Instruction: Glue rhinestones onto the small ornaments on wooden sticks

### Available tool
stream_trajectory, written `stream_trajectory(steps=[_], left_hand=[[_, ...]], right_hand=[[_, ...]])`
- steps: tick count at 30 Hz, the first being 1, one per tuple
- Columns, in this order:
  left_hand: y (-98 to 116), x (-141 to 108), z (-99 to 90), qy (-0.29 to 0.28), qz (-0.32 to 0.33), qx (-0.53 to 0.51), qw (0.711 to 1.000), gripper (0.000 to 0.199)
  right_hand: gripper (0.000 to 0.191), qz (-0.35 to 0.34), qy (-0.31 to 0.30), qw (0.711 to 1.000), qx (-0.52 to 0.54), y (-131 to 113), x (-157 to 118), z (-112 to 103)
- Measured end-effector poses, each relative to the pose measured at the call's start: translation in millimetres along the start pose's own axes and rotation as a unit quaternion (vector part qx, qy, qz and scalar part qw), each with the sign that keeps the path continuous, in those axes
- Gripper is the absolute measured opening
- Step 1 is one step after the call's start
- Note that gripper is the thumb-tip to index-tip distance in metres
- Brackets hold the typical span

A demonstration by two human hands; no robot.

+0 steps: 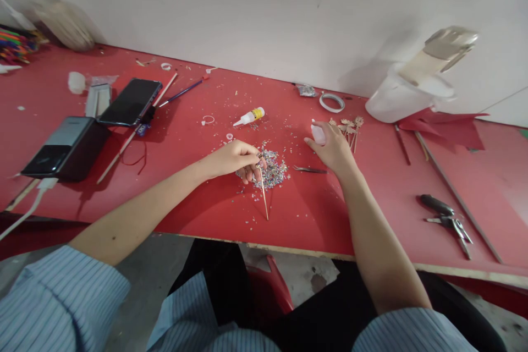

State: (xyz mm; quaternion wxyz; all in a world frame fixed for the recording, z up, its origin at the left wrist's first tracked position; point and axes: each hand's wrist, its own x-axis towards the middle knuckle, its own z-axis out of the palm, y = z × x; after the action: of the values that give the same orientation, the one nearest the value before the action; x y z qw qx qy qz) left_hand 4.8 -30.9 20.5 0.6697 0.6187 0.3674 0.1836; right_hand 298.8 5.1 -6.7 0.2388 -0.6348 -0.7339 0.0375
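My left hand (pixel 237 160) pinches a thin wooden stick (pixel 264 195) near its upper end, and the stick slants down toward the table's front edge. A small decorated piece at its top is partly hidden by my fingers. Under and beside that hand lies a pile of glittery, multicoloured bits (pixel 274 170). My right hand (pixel 336 148) has its thumb and fingers around a small whitish container (pixel 318 134), mostly covered. Several sticks with flower-like tops (pixel 350 127) lie just beyond the right hand. Between the hands rest dark tweezers (pixel 310 170).
A yellow-labelled glue bottle (pixel 249 116) lies behind the pile on the red table (pixel 305 220). To the left are a phone (pixel 130 102), a dark box-shaped device (pixel 64 148) and a paintbrush (pixel 181 92). Right are a tape roll (pixel 331 103), white bucket (pixel 388 102) and pliers-like tool (pixel 447 220).
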Motion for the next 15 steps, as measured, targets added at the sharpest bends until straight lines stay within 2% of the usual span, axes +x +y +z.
stream_trajectory(steps=[15], left_hand=[[1.1, -0.5, 0.8, 0.011, -0.003, 0.000, 1.000, 0.019]], right_hand=[[0.044, 0.021, -0.022, 0.999, -0.027, -1.5, -0.8, -0.6]])
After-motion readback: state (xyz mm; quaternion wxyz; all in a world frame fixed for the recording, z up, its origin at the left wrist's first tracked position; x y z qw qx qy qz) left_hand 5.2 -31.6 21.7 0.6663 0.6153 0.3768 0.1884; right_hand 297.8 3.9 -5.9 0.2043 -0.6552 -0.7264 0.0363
